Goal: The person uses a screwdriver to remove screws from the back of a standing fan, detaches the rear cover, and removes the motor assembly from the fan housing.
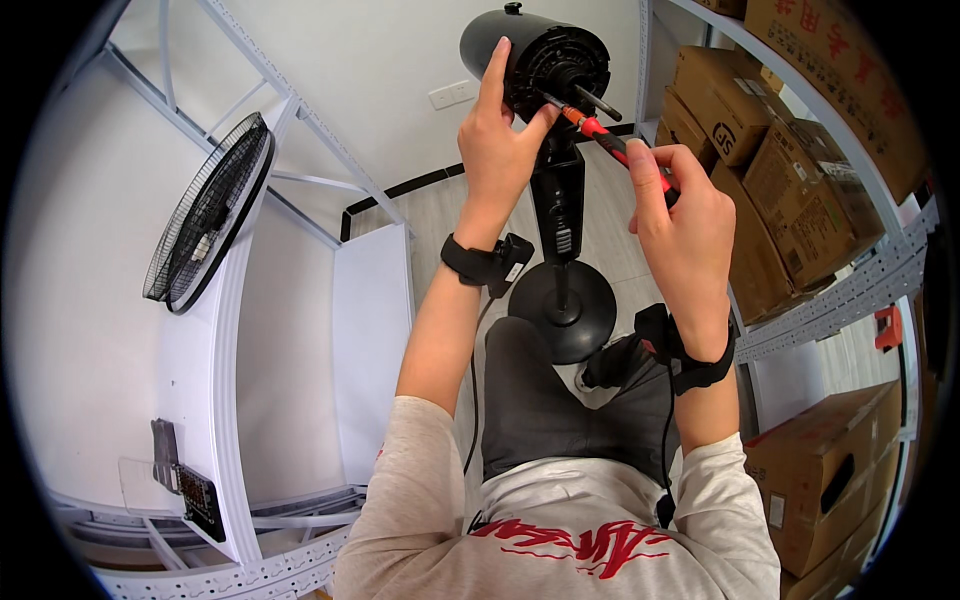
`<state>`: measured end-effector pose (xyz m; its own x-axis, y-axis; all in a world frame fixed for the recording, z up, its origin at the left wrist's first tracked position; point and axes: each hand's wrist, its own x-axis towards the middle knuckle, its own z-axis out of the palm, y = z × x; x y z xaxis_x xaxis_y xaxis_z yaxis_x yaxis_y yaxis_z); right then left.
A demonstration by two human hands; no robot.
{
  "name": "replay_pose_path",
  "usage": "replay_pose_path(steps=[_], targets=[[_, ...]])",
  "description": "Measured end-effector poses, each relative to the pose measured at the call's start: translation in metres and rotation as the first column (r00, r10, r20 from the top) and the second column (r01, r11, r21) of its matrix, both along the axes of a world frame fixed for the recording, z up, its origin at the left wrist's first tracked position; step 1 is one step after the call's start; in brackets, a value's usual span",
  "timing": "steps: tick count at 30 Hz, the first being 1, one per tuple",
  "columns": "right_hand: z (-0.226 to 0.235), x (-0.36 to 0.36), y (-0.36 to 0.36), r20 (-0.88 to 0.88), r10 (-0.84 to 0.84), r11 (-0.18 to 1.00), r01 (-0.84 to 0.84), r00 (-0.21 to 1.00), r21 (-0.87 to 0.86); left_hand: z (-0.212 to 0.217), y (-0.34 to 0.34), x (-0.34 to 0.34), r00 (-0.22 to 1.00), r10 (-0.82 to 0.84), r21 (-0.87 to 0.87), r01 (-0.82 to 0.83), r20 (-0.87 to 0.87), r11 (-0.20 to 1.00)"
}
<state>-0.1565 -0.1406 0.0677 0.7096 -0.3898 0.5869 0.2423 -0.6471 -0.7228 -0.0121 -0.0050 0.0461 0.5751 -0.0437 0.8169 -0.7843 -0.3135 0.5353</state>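
A black stand fan without its blades stands in front of me, its motor housing point(490, 50) at the top with the front face and metal shaft bare. My left hand point(497, 140) rests against the housing, index finger stretched up its side and thumb near the screwdriver's tip. In my right hand point(688, 210) is a red and black screwdriver point(603, 137), its fingers wrapped round the handle. The tip meets the front of the housing beside the shaft. Below are the fan's column point(560, 205) and round base point(563, 318).
A fan grille point(215, 215) stands on the white shelf point(215, 370) at the left, with a small electronic device point(198, 503) nearer me. Cardboard boxes point(790, 190) fill the metal rack at the right. A wall socket point(452, 95) is behind the fan. Cables run from both wristbands.
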Motion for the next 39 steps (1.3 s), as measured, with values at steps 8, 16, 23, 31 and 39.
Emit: replay_pose_path(steps=[8, 16, 23, 31, 39], targets=[[-0.002, 0.0, -0.001, 0.095, 0.004, 1.0, -0.002, 0.995, -0.015, 0.001, 0.0, -0.005, 0.999, 0.021, 0.032, -0.02, -0.029, 0.999], [-0.01, 0.001, -0.004, 0.23, 0.204, 0.887, -0.279, 0.952, 0.367, 0.0, -0.002, -0.004, 0.999, 0.002, -0.003, -0.002, -0.036, 1.0], [-0.01, -0.006, -0.017, 0.025, -0.136, 0.952, 0.137, 0.99, -0.274, -0.002, 0.001, -0.002, 0.998, 0.041, 0.022, -0.04, -0.037, 0.999], [-0.008, -0.005, -0.011, 0.173, -0.123, 0.922, 0.178, 0.977, -0.345, -0.002, 0.0, -0.002, 1.0, 0.021, 0.018, -0.02, -0.01, 1.0], [-0.003, 0.002, -0.019, 0.397, -0.05, 0.817, 0.266, 0.917, -0.511, 0.0, 0.0, -0.006, 0.998, 0.054, 0.056, -0.052, -0.039, 0.997]])
